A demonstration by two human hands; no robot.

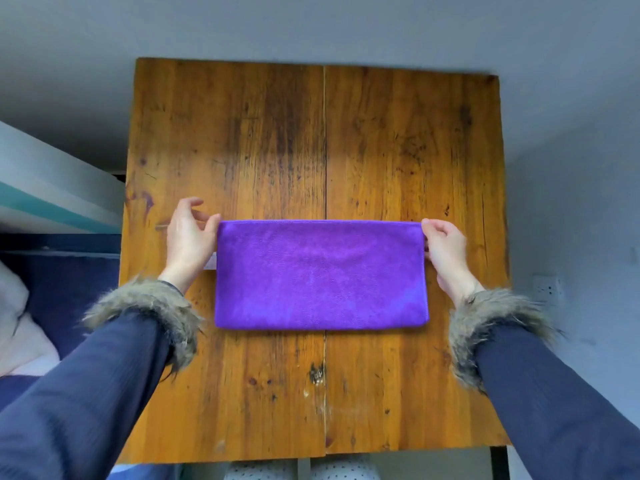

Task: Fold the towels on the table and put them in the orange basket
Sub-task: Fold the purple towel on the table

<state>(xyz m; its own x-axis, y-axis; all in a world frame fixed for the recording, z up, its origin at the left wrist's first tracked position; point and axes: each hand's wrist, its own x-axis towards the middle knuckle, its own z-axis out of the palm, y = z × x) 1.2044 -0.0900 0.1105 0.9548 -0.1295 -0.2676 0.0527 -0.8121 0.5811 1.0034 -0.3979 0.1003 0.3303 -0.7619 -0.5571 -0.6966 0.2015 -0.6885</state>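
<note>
A purple towel (320,273), folded into a wide rectangle, lies flat in the middle of the wooden table (311,140). My left hand (189,239) is at the towel's far left corner, thumb and fingertips pinching the edge. My right hand (445,247) is at the far right corner, its curled fingers pinching that edge. A small white label pokes out at the towel's left side under my left hand. No orange basket is in view.
The table's far half and near strip are bare wood. A bed with blue bedding (59,292) and a pale pillow sits to the left. Grey floor surrounds the table. A wall socket (549,289) shows at the right.
</note>
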